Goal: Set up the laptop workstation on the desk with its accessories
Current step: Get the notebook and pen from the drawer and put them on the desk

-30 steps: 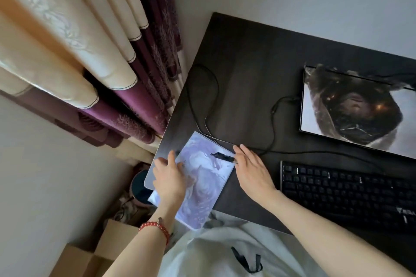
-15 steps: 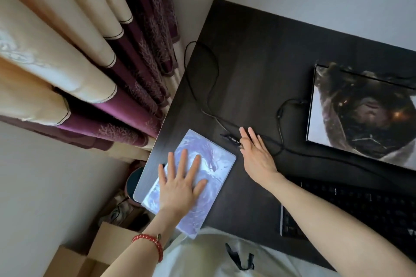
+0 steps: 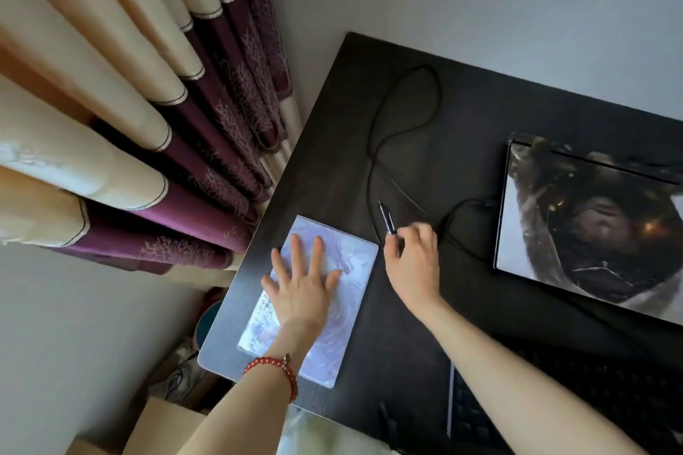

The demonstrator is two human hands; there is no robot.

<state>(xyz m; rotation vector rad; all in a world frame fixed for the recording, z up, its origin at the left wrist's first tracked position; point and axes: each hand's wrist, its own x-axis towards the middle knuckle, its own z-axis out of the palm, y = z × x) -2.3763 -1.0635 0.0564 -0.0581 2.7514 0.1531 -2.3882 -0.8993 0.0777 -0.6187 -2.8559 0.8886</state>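
The left hand (image 3: pixel 301 292) lies flat, fingers spread, on the mouse pad (image 3: pixel 334 310) at the table's (image 3: pixel 462 129) near left corner, while the right hand's (image 3: pixel 414 262) grip is pinched on the cable plug (image 3: pixel 386 220) just beside the pad.

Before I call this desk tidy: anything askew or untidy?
Yes. The mouse pad lies skewed to the desk edge, under the left hand. A black cable loops loosely; the right hand holds its plug end.
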